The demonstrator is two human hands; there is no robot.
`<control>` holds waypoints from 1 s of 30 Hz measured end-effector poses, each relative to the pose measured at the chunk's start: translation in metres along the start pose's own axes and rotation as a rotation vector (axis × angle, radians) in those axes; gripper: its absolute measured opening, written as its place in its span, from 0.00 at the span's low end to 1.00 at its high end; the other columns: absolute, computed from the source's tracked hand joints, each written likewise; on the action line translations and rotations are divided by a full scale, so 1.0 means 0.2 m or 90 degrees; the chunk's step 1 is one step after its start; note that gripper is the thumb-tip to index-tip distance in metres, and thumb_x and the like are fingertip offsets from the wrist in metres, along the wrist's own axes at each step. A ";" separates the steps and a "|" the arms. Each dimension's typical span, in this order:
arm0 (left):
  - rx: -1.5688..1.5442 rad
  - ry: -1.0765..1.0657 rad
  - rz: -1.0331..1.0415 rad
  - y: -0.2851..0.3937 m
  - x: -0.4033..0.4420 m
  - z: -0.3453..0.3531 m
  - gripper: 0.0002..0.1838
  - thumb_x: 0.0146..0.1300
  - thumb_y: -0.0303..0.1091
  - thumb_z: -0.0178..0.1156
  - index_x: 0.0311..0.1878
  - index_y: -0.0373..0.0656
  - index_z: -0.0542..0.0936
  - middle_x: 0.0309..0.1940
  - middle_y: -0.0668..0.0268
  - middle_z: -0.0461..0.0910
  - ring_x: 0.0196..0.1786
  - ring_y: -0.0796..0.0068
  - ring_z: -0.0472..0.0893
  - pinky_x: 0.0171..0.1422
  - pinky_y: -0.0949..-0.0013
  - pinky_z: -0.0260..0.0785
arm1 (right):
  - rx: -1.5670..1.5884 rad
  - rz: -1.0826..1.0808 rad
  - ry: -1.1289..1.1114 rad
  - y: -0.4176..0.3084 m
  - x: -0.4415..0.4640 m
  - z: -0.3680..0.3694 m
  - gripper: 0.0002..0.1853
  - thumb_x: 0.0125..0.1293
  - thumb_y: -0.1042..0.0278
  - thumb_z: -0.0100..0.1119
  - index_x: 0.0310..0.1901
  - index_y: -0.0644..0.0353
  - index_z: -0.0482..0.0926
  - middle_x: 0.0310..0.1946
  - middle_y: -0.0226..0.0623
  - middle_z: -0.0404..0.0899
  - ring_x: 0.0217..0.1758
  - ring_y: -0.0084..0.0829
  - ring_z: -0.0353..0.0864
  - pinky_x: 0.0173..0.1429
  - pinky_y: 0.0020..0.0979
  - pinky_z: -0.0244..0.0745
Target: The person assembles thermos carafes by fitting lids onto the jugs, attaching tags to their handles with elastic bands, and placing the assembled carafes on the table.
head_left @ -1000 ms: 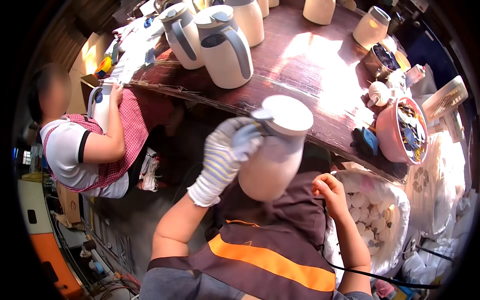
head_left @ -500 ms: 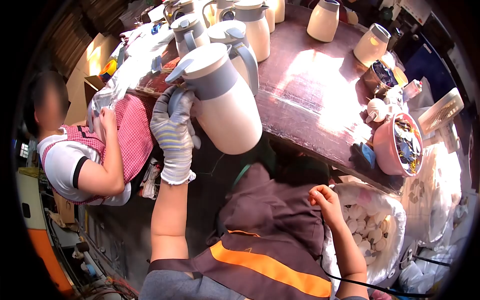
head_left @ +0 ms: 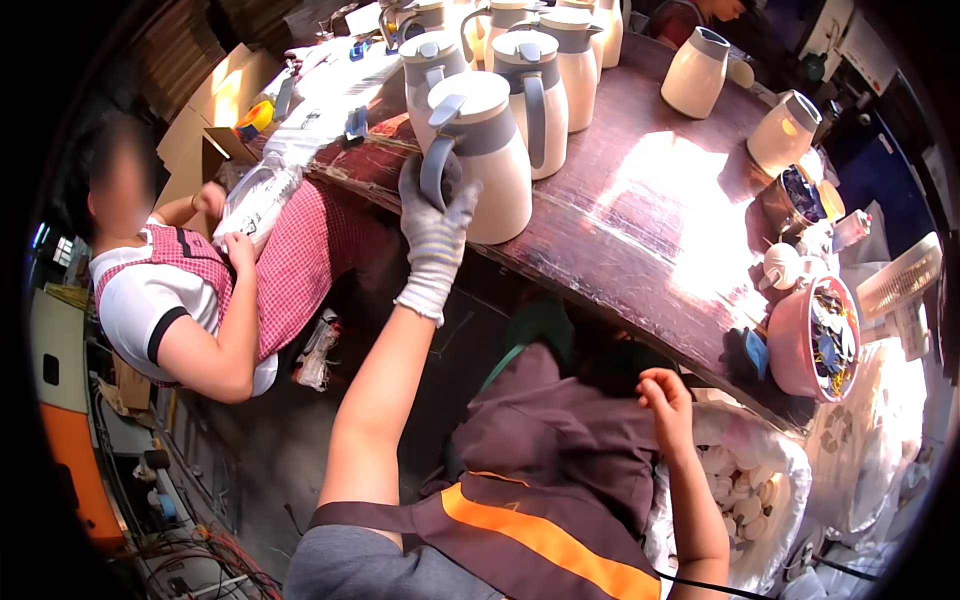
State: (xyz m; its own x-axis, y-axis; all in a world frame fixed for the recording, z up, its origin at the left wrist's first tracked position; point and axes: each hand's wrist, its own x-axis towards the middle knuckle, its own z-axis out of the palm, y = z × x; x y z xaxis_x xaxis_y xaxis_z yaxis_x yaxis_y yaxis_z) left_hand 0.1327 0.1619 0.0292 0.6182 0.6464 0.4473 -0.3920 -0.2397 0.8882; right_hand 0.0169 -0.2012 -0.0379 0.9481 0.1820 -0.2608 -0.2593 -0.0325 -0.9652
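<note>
A white vacuum jug (head_left: 497, 185) with a grey collar and grey handle stands at the near edge of the table. My left hand (head_left: 432, 225), in a striped knit glove, is around the lower part of its handle, partly hidden behind it. My bare right hand (head_left: 668, 405) hangs over my lap by the table's edge, fingers loosely curled, with nothing visible in it. Behind the held jug stand several similar lidded jugs (head_left: 548, 110).
Two lidless jug bodies (head_left: 695, 75) stand farther right on the dark table (head_left: 610, 235). A pink bucket (head_left: 790, 345) of small parts sits at its right corner. Below is a lined bin of white round pieces (head_left: 745, 500). A co-worker (head_left: 190, 300) at left handles a plastic-wrapped item.
My left hand has moved right with the jug, from tilted in the air to upright on the table edge. My right hand has barely moved. The co-worker's hands have shifted.
</note>
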 end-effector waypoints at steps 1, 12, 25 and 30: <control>-0.039 0.028 0.011 -0.05 -0.02 0.00 0.40 0.48 0.26 0.74 0.65 0.40 0.64 0.52 0.64 0.74 0.47 0.74 0.77 0.57 0.70 0.71 | -0.025 -0.033 0.025 -0.03 0.03 -0.01 0.09 0.69 0.70 0.57 0.47 0.62 0.77 0.34 0.28 0.78 0.33 0.16 0.73 0.40 0.20 0.70; 0.631 -0.389 0.066 -0.23 -0.21 0.04 0.16 0.58 0.44 0.61 0.44 0.43 0.79 0.38 0.56 0.83 0.42 0.54 0.82 0.49 0.54 0.73 | -0.563 -0.348 0.248 -0.03 0.63 -0.19 0.09 0.68 0.64 0.57 0.45 0.58 0.79 0.35 0.40 0.82 0.36 0.38 0.82 0.41 0.34 0.74; 0.689 -0.208 0.012 -0.57 0.06 0.17 0.11 0.59 0.41 0.55 0.42 0.51 0.80 0.38 0.60 0.83 0.41 0.55 0.82 0.48 0.54 0.74 | -0.596 -0.327 0.245 -0.01 0.65 -0.17 0.09 0.69 0.67 0.56 0.46 0.61 0.79 0.39 0.41 0.82 0.40 0.39 0.81 0.46 0.35 0.74; 0.657 -0.227 0.022 -0.58 0.07 0.16 0.11 0.58 0.39 0.56 0.42 0.46 0.79 0.38 0.58 0.83 0.41 0.53 0.82 0.48 0.53 0.74 | -0.617 -0.327 0.248 0.04 0.67 -0.19 0.12 0.70 0.67 0.55 0.51 0.61 0.77 0.40 0.41 0.82 0.38 0.36 0.79 0.45 0.33 0.73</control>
State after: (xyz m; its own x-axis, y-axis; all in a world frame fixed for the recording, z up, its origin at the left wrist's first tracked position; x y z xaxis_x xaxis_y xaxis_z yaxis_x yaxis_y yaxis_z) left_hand 0.2094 0.1758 -0.0642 0.8446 0.4206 0.3314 0.2444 -0.8534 0.4603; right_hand 0.1488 -0.2148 -0.0802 0.9368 0.0836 0.3398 0.2622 -0.8107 -0.5234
